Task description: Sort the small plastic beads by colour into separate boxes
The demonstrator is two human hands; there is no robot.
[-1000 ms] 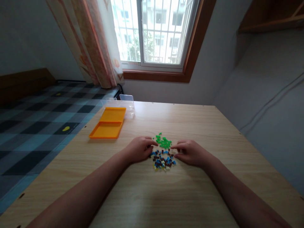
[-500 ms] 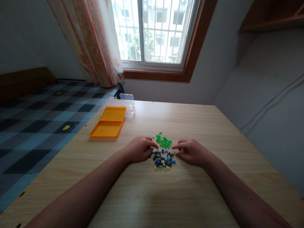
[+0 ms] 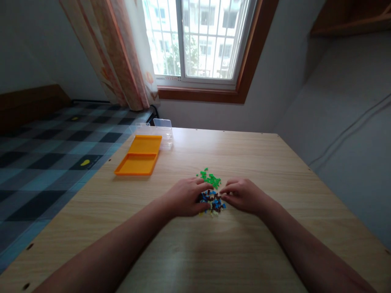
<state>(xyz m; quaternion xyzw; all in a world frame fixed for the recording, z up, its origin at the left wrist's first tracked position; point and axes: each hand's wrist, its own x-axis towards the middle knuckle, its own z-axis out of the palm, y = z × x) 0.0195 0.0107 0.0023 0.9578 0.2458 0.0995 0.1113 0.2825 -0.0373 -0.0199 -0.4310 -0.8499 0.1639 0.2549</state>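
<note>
The person's left hand reaches in at the left edge of a loose pile of small blue, brown, cream and yellow building bricks on the wooden table. Its fingers are curved and parted, with a clear gap between index finger and thumb; the index finger lies along the pile's far side, the thumb along its near side, and the hand covers some of the bricks. Whether any brick sits against those fingers I cannot tell.

The right hand is at the pile's right edge, its fingers bent and pointing left, with only a narrow gap between index fingertip and thumb; whether they pinch a brick is too small to make out.

Just beyond the mixed pile, between the 2 hands, lies a scatter of bright green bricks, a few of them apart from the rest.

Farther off to the left, an orange case lies open in 2 shallow halves, with a clear plastic box just behind it near the table's far edge.
</note>
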